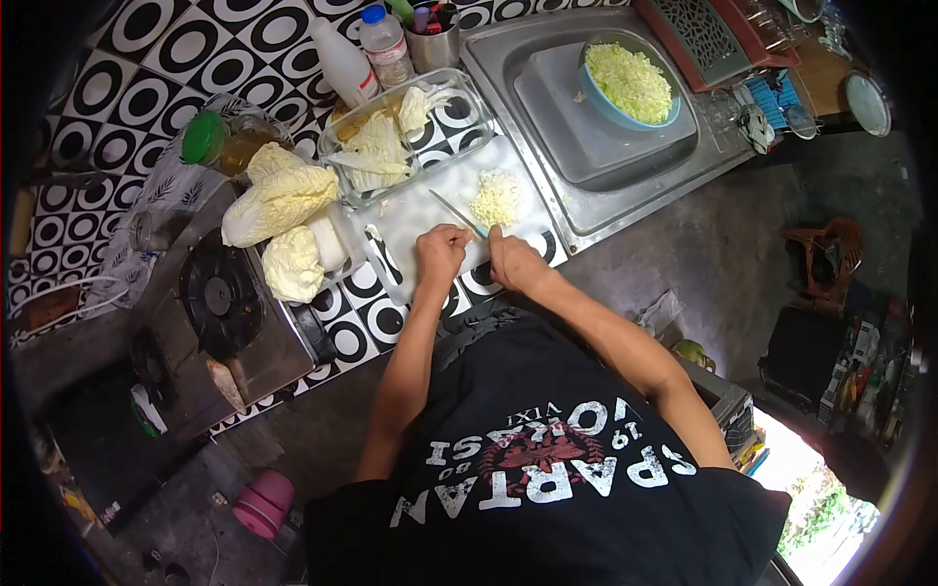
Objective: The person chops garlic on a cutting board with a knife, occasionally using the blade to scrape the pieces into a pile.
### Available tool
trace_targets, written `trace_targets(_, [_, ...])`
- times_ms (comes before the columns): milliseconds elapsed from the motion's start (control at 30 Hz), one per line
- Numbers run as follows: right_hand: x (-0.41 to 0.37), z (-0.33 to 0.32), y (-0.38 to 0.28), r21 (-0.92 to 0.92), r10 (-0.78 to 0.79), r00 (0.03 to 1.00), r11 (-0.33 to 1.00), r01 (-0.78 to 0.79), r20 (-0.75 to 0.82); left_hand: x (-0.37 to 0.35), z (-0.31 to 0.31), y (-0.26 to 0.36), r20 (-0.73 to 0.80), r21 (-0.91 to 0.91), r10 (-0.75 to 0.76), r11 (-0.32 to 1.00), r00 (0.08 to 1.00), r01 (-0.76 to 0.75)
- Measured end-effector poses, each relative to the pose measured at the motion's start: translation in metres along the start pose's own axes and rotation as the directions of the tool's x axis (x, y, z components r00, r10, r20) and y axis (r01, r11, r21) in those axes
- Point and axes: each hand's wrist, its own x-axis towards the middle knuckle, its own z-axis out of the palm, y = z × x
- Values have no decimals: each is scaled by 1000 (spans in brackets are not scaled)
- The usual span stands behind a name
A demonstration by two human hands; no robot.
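My right hand (515, 260) is wrapped round the handle of a knife (455, 212), whose blade points up and to the left over a pale cutting board (410, 227). Close by on the left, my left hand (443, 250) has its fingers curled and pinched together at the board's near side; what they hold, if anything, is too small to name. Just beyond the knife lies a heap of finely chopped pale bits (496, 199). Behind the board, a clear divided tray (459, 148) contains loose cabbage leaves (375, 154).
Whole napa cabbages (281, 200) sit to the left, near a gas stove (223, 293). On the right, a bowl of shredded cabbage (632, 83) stands on the steel sink (576, 223). Bottles (388, 49) and a utensil cup (434, 44) stand at the back.
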Motion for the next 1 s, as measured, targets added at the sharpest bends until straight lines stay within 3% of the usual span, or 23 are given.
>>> trace_targets(133, [3,21,2,13,81,997,997,-81,4,3,0,-2,12,12,-16,1000,1000,16])
trace_targets(367, [4,9,-7,-24,3,1000,1000,-3,-26,-3,3,-5,-31,12,-29,999,999,29])
trace_targets(467, [11,25,0,-6,90,996,996,-90,-16,3,4,-1,-53,-14,-36,999,998,36])
trace_targets(600, [7,8,2,-1,-40,998,999,40,-53,-1,5,-5,-34,39,-38,998,999,39])
trace_targets(733, [6,26,-1,14,40,999,999,-40,-28,-3,5,-7,-60,68,-4,998,998,8])
trace_targets(833, [13,18,2,14,-3,997,1000,4,-81,-4,3,-4,-54,59,-61,996,997,64])
trace_targets(1000, [6,26,-3,-7,-1,998,1000,1,-70,-9,4,-11,-91,115,135,986,987,-125])
